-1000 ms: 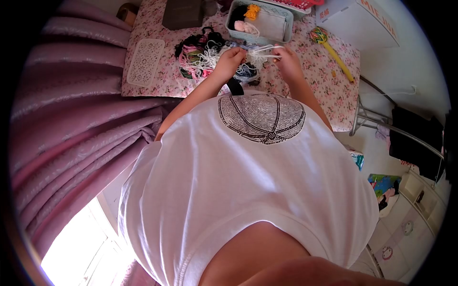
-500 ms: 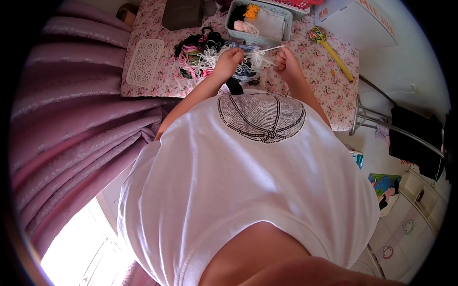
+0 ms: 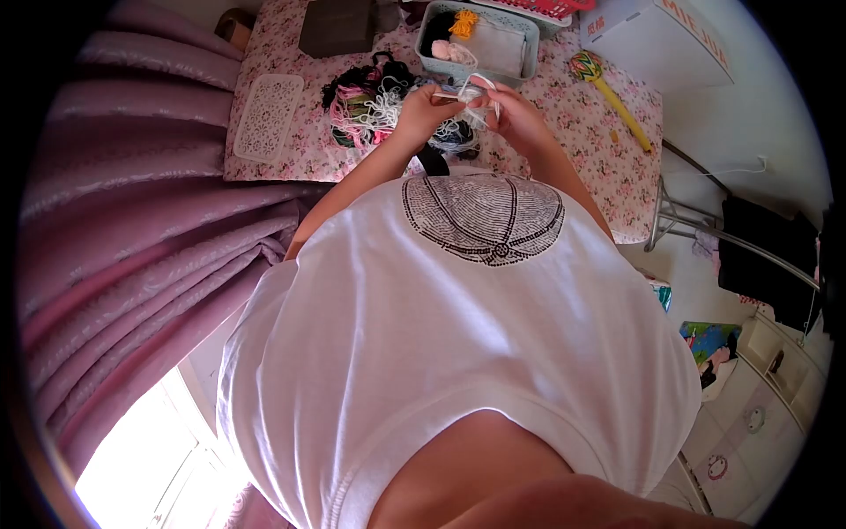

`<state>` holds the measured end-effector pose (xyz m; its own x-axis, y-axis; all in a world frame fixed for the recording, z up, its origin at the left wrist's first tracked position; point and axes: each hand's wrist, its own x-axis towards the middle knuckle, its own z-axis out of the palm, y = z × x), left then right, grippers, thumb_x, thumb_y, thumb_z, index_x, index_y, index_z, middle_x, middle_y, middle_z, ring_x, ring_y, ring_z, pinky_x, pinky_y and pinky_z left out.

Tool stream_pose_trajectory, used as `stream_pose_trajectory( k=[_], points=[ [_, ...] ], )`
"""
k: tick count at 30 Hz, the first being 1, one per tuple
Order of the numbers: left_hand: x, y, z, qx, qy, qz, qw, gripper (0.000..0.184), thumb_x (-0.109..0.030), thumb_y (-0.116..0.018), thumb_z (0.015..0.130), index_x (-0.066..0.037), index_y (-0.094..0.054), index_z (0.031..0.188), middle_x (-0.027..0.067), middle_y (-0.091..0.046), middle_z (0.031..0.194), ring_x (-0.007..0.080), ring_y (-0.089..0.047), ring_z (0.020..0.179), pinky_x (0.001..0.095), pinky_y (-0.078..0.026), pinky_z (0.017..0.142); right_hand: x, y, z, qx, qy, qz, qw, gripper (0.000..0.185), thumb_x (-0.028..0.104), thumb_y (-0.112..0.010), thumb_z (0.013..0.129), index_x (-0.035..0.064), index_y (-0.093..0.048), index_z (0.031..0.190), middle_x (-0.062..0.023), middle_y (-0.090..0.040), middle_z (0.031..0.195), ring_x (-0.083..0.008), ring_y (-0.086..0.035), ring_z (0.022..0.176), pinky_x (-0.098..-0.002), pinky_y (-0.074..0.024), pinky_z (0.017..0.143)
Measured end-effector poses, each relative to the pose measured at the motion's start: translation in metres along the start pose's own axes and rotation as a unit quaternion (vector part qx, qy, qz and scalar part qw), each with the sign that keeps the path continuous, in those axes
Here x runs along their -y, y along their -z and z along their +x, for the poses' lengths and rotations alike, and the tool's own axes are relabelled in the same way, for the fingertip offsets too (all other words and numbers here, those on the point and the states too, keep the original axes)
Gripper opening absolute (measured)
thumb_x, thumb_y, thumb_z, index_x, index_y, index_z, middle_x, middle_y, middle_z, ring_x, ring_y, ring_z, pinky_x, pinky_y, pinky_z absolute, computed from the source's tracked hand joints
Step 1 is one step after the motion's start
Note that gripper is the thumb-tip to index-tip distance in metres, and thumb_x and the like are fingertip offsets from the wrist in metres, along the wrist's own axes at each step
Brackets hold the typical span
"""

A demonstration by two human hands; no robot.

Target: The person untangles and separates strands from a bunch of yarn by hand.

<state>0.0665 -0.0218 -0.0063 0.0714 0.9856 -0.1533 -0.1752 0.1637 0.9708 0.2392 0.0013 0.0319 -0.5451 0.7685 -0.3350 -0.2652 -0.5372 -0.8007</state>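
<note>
White yarn runs between my two hands over the table's middle. My left hand is closed on the yarn, thumb and forefinger pointing right. My right hand pinches the same white yarn, with a loop of it standing up by the fingertips. Beneath and beside my left hand lies a tangled heap of yarn in black, pink, green and white. Bluish-grey strands show below the hands.
Behind the hands stands a light blue basket with black, orange and pink yarn. On the flowered table are a dark box, a white lace-patterned tray, a yellow-handled rattle-like object and a white carton.
My right hand, which had pulled the white strands out taut to the right, has come back left, close to my left hand. The yarn is now slack and looped. My left hand has barely moved.
</note>
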Motion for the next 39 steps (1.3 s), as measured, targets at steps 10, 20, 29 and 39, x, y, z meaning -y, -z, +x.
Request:
stream_pose_trajectory(
  k=[10,20,29,39],
  points=[
    [-0.001,-0.005,0.002,0.043,-0.058,-0.037,0.997,0.016,0.001,-0.061,0.066,-0.003,-0.048,0.073,-0.0042,-0.047,0.064,0.0034,-0.044,0.059,0.0171,-0.036,0.052,0.002,0.004,0.0,0.062,0.02,-0.011,0.998,0.037,0.017,-0.04,0.083,0.005,-0.039,0.119,-0.0026,-0.051,0.066,-0.0054,-0.034,0.045,-0.0178,-0.0274,0.043],
    [-0.028,-0.016,-0.015,-0.026,-0.141,0.272,0.952,0.023,-0.007,-0.065,0.061,-0.002,-0.048,0.076,0.0061,-0.053,0.064,0.0138,-0.052,0.057,0.0246,-0.041,0.052,0.017,-0.006,-0.008,0.028,0.111,-0.15,0.982,0.028,0.016,-0.043,0.084,0.0056,-0.05,0.108,0.001,-0.052,0.069,-0.004,-0.042,0.052,-0.0164,-0.0324,0.046],
    [-0.035,-0.021,-0.018,0.001,-0.163,0.313,0.936,0.03,-0.009,-0.066,0.063,-0.002,-0.052,0.09,0.0097,-0.058,0.074,0.0182,-0.057,0.066,0.0267,-0.046,0.059,0.018,-0.013,-0.004,0.012,0.176,-0.212,0.961,0.022,0.017,-0.043,0.084,0.0021,-0.054,0.096,0.0,-0.055,0.078,-0.0043,-0.043,0.051,-0.017,-0.035,0.046],
    [-0.023,-0.013,-0.012,0.032,-0.14,0.214,0.966,0.018,-0.006,-0.057,0.073,0.002,-0.054,0.089,0.0088,-0.06,0.075,0.0117,-0.057,0.068,0.0226,-0.044,0.061,0.032,-0.012,-0.007,0.019,0.143,-0.172,0.974,0.026,0.01,-0.04,0.082,0.002,-0.052,0.103,-0.0049,-0.058,0.091,-0.005,-0.046,0.048,-0.0168,-0.0368,0.044]
  ],
)
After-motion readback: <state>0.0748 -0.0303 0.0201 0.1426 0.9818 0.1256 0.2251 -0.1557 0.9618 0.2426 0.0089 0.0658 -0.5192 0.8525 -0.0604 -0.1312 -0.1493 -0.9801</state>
